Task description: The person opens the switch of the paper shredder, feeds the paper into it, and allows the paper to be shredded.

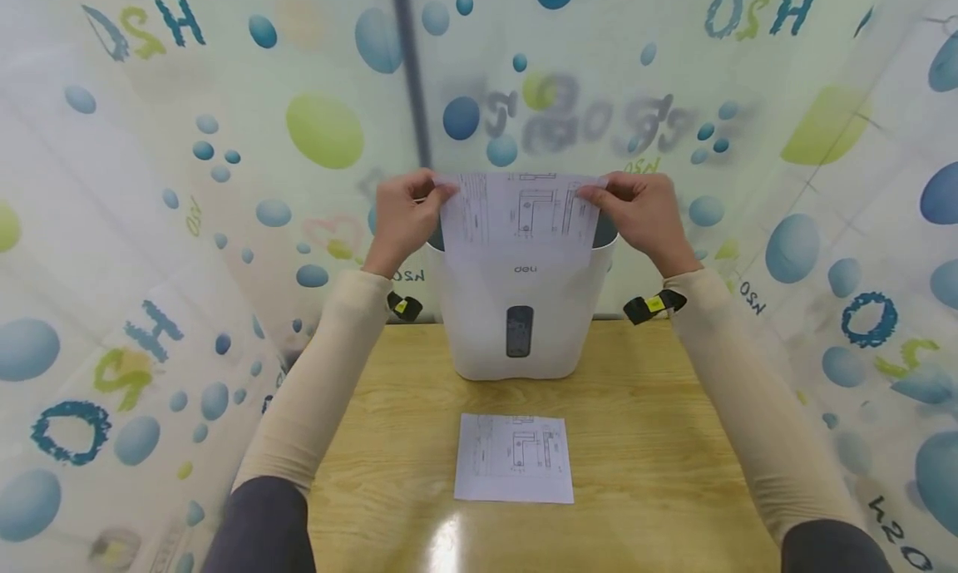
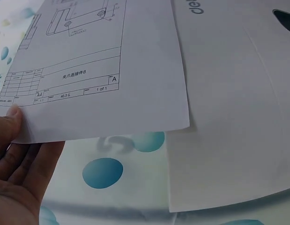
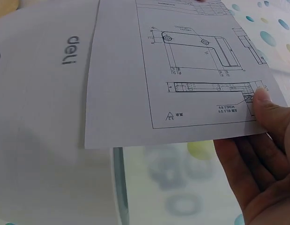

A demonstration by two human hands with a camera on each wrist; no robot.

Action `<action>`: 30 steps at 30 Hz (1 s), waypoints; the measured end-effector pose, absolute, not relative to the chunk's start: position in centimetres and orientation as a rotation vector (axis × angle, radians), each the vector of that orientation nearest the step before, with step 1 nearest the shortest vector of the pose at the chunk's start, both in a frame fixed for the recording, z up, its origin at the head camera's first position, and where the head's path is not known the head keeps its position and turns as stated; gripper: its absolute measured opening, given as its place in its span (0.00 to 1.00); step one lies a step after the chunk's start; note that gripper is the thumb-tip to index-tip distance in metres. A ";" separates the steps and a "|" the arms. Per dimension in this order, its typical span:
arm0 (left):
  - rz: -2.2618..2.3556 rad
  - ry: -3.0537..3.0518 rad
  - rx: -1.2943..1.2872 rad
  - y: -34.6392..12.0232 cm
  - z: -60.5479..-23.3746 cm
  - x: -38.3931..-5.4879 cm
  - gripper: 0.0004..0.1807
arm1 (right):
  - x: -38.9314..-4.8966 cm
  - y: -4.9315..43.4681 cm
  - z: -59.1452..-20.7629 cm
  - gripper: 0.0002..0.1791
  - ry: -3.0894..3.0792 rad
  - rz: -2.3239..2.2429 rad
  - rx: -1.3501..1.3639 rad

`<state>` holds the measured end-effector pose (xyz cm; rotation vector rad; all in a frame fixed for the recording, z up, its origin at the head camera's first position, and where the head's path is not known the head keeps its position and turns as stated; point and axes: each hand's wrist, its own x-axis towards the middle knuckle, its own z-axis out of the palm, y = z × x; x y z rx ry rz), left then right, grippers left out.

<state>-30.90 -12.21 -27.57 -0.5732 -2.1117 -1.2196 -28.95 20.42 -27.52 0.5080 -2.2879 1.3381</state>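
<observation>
1. Nearest the camera, at the lower left of the head view, a dark sleeve [image 1: 262, 527] covers the person's left upper arm, and a cream sleeve [image 1: 318, 382] runs from it to the wrist, beside a black strap [image 1: 405, 307] with a yellow tag.
2. The left grip [image 1: 407, 215] is closed on the printed sheet [image 1: 516, 224], its thumb on the printed face and its fingers behind, pinching the upper left corner.
3. That sheet is held up between both hands, before the upper part of a white container [image 1: 565, 332]; it bears line drawings of an angled part (the left wrist view shows "A4" and "1 of 1" in its table). Whether its lower edge touches the container cannot be told.
4. The container, marked "deli" above a dark oblong panel [image 1: 520, 332], stands on the wood-grained surface [image 1: 389, 456].
5. A second sheet [image 1: 509, 483], similarly printed, lies flat nearer the person.
6. The right grip [image 1: 647, 215] pinches the upper right corner, thumb on the face, fingers behind.
7. Rightmost, pale sheeting [image 1: 793, 165] patterned with ovals hangs; it also spans the back and left.
</observation>
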 end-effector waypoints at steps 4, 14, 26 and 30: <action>-1.218 -2.099 -0.576 -12.1 -26.4 -31.5 0.08 | -29.2 20.3 -26.3 0.16 -2.284 1.371 0.475; -1.215 -2.108 -0.577 -11.9 -24.5 -33.5 0.11 | -30.9 20.3 -24.2 0.15 -2.273 1.398 0.450; -1.202 -2.188 -0.531 -11.7 -23.4 -36.4 0.10 | -34.0 19.9 -23.1 0.16 -2.354 1.422 0.342; -1.234 -2.202 -0.513 -11.7 -23.2 -37.3 0.11 | -35.0 19.7 -22.7 0.16 -2.371 1.426 0.304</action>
